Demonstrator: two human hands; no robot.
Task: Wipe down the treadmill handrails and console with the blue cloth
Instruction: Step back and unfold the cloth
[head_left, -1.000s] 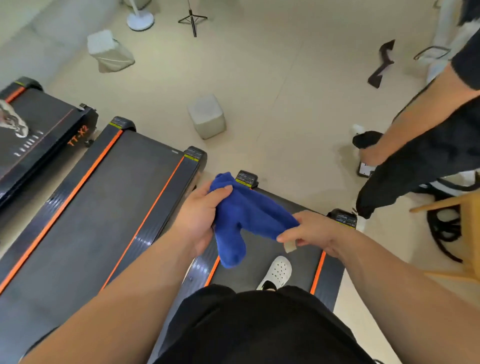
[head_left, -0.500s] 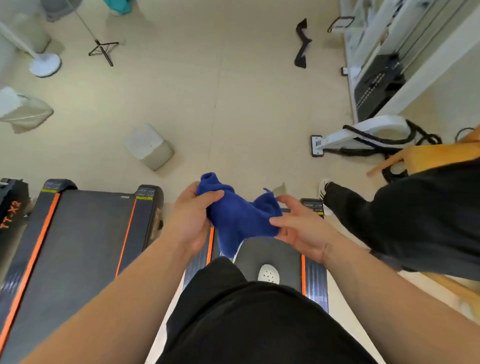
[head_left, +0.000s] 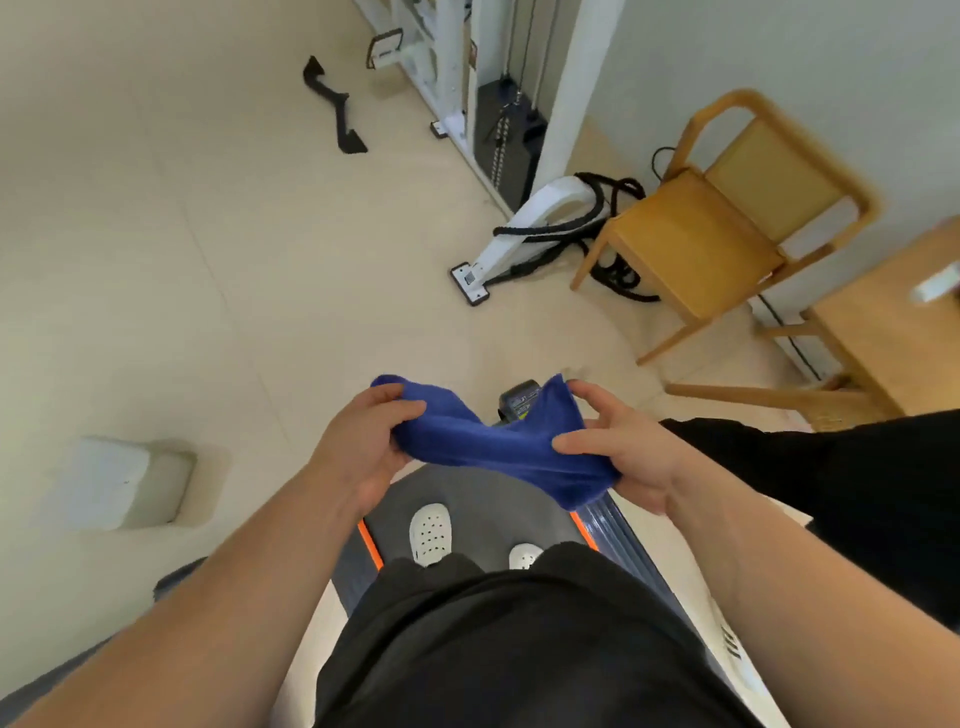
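The blue cloth is stretched between both hands in front of my waist. My left hand grips its left end, thumb over the top. My right hand pinches the right end, where a fold hangs below the palm. I stand in white perforated shoes on the dark belt of a treadmill with orange side stripes. No handrail or console is in view.
A wooden chair and a wooden table stand at the right. A white exercise machine with black cables sits beyond. Another person in black is close at my right. A pale block lies on the floor at left.
The view has swung to the right, away from the neighbouring treadmills toward the chair and wall. Both hands have pulled the cloth wider apart.
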